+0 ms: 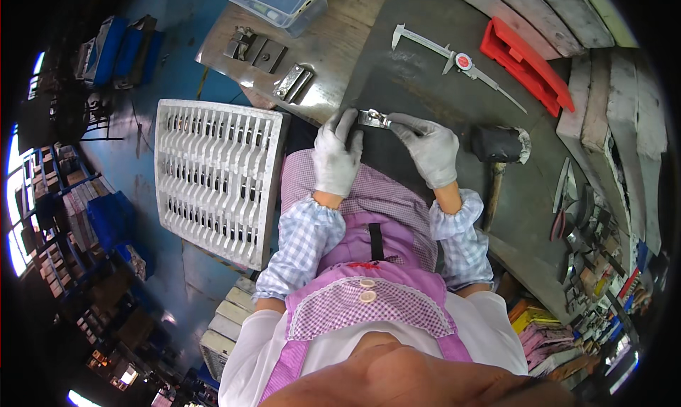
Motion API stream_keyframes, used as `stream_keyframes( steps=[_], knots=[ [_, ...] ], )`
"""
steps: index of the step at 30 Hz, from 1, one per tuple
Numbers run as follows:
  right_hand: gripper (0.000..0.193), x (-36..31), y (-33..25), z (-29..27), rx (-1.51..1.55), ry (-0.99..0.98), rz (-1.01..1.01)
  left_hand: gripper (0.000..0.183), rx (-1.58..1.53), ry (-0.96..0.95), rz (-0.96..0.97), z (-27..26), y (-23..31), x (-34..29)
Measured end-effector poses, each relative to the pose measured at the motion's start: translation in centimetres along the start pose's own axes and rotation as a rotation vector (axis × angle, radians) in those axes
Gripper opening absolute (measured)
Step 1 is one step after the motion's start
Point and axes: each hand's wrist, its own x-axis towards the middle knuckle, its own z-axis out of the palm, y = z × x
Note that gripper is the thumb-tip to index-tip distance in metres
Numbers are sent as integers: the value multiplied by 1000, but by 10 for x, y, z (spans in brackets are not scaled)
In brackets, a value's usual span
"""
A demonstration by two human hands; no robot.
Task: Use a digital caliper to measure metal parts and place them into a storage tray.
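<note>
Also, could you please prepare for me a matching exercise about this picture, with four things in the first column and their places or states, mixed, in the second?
Column one
1. Dial caliper
2. Mallet
3. Slotted tray
4. Small metal part

Column two
A. White, with dark pieces in rows, at the person's left
B. Between the gloved left hand and the gloved right hand
C. Lying beside the red plastic case
D. Black-headed, just to the right of the gloved right hand

Right pairs: 1-C, 2-D, 3-A, 4-B
</note>
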Motion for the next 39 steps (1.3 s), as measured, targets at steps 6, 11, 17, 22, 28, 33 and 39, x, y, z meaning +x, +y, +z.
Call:
stream_keyframes(
  steps=[6, 11, 17, 22, 28, 33, 39],
  knots=[
    [20, 4, -12, -7, -110, -29, -10, 49, 22, 25, -40, 7, 2, -2],
    [21, 10, 21, -29, 40, -217, -75, 63, 221, -171, 153, 26, 8, -7],
    [25, -8, 78, -22, -245, 352, -394, 67, 236, -132, 214, 37, 5, -8],
    [26, -12, 86, -17, -160, 350, -388, 67, 263, -133, 209, 37, 4, -8],
    [32, -16, 75, -26, -382, 287, -497, 68, 243, -152, 176, 23, 11, -4],
    [35, -13, 78, -20, -87, 334, -221, 59, 227, -103, 133, 8, 40, 16],
    [56, -7, 52, -7, 8, 131, -388, 36, -290, -283, -58, -6, 10, -6]
  ],
)
